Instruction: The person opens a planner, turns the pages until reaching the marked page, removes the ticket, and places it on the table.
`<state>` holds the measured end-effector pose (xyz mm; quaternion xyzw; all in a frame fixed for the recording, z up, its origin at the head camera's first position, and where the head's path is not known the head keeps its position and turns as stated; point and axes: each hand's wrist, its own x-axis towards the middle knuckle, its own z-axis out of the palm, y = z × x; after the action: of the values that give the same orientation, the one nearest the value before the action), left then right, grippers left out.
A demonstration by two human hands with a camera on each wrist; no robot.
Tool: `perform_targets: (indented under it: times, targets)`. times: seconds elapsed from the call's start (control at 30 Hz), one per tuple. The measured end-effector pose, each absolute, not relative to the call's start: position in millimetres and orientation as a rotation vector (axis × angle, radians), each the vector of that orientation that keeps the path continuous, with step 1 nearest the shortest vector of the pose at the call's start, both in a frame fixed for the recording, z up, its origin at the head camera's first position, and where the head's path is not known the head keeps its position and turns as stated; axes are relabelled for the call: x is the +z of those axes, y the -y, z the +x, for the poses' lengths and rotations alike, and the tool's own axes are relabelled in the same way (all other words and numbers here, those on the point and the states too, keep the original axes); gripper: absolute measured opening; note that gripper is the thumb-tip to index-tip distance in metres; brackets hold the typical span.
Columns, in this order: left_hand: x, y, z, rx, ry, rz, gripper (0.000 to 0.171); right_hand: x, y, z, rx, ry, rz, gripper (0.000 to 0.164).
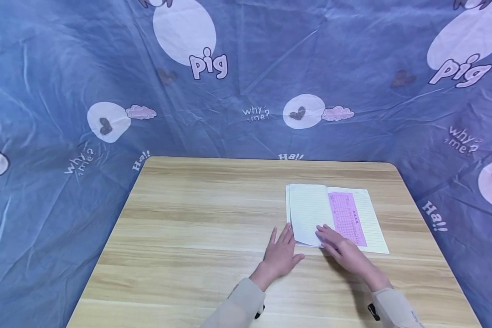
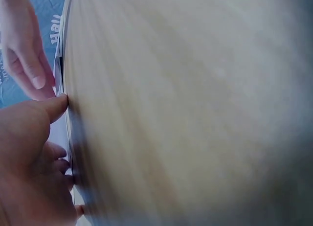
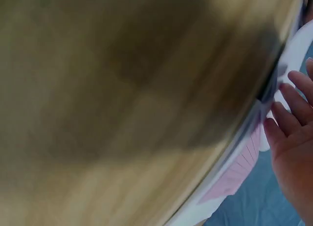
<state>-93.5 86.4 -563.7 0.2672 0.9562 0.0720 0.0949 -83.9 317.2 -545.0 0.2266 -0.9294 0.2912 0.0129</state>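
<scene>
An opened notebook (image 1: 309, 212) with lined white pages lies toward the right of the table. On its right-hand page is a pink printed sheet (image 1: 346, 218), which also shows in the right wrist view as a pink patch (image 3: 234, 174). My left hand (image 1: 279, 256) is at the notebook's lower left corner, fingers extended and fingertips right at the page edge. My right hand (image 1: 346, 254) reaches over the lower part near the fold, fingers stretched and overlapping the left page and the pink sheet's edge. Neither hand curls round anything.
The notebook lies on a light wood-grain table (image 1: 188, 237) with rounded far corners. Blue printed fabric (image 1: 246, 136) hangs behind the table and down both sides. Grey-beige sleeves (image 1: 239, 303) cover both forearms, with a small black piece at each wrist.
</scene>
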Motion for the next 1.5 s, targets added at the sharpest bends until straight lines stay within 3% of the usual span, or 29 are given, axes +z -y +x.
perform_targets:
  times: [0.23,0.57,1.17,1.3,1.5]
  targets:
    - [-563.0,-87.2,-94.0,0.328,-2.934,0.692,0.089,-549.7,-309.8,-78.3,0.733,2.857,0.762,0.042]
    - [-557.8,-91.9,-92.4,0.122,-2.872,0.740,0.076,-550.7,-306.5,-75.3,0.703,2.850,0.780,0.045]
    - [-555.2,-92.6,-94.9,0.086,-2.864,0.762,0.075,-534.2,-320.5,-84.9,0.902,2.829,0.700,0.038]
    - [-555.4,-92.4,-95.4,0.086,-2.860,0.759,0.075,-527.0,-337.0,-99.6,1.042,2.718,0.586,0.036]
    - [-555.8,-92.8,-95.7,0.090,-2.850,0.747,0.076,-516.0,-378.2,-125.0,1.177,2.783,0.190,0.026]
